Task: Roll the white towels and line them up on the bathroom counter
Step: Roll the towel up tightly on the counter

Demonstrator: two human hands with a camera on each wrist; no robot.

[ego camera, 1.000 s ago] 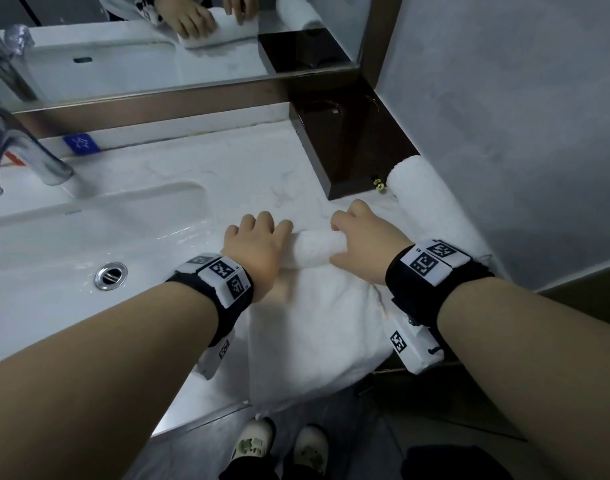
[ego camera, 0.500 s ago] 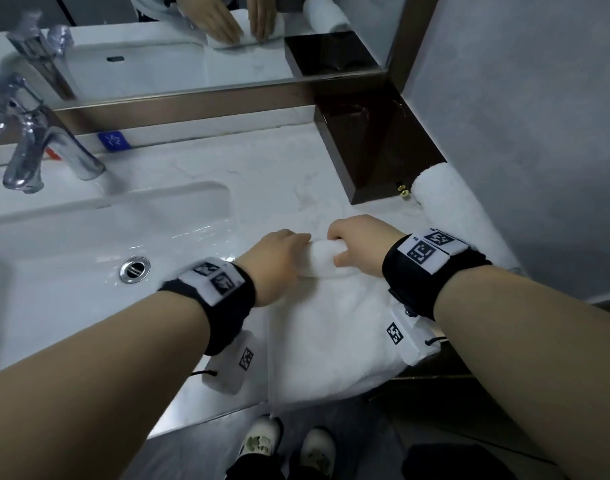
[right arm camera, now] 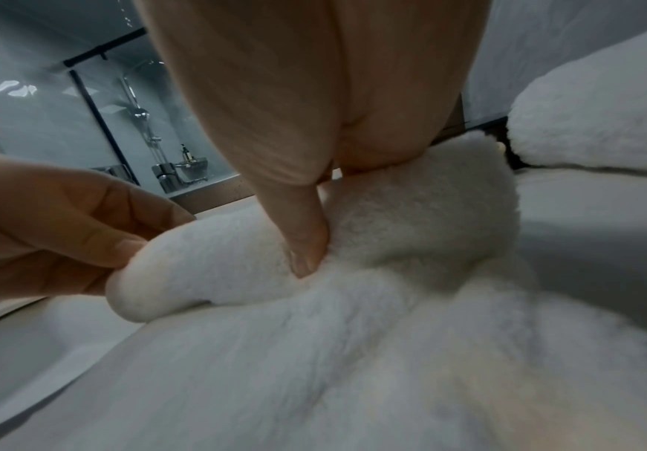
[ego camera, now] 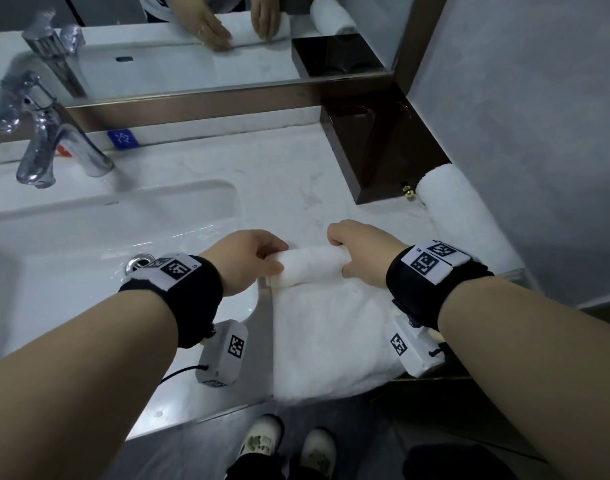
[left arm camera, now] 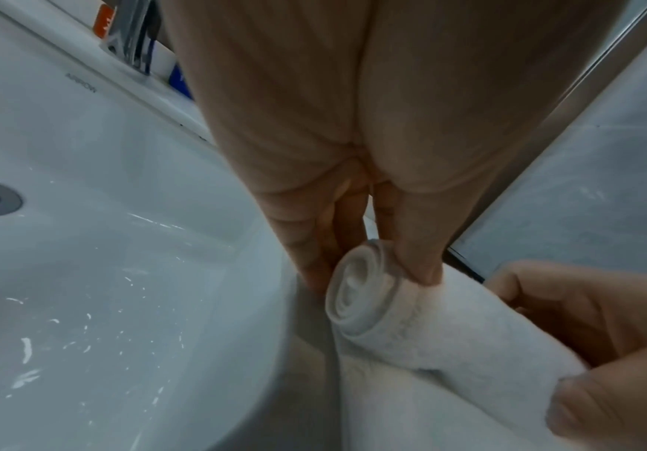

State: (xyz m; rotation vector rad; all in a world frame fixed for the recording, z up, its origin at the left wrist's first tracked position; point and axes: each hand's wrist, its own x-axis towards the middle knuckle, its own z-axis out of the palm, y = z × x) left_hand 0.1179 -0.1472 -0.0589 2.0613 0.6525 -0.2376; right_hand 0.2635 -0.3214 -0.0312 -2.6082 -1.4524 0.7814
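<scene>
A white towel [ego camera: 331,327] lies on the counter [ego camera: 268,174] to the right of the basin, its near part flat and hanging over the front edge. Its far end is wound into a tight roll [ego camera: 312,265]. My left hand [ego camera: 262,259] pinches the roll's left end, thumb on top; the spiral end [left arm camera: 356,296] shows in the left wrist view. My right hand [ego camera: 345,254] grips the right end, thumb pressed into the pile [right arm camera: 306,244]. A finished rolled towel [ego camera: 459,216] lies along the right wall.
The sink basin [ego camera: 88,237] with its drain [ego camera: 140,263] is at left, a chrome faucet [ego camera: 47,147] behind it. A dark brown shelf box [ego camera: 376,143] stands at the back right corner under the mirror [ego camera: 192,39]. My shoes [ego camera: 289,445] show below the counter edge.
Both hands went from lying flat over the roll to curling around its ends, and the roll has come slightly nearer and grown thicker. The head view shifted left.
</scene>
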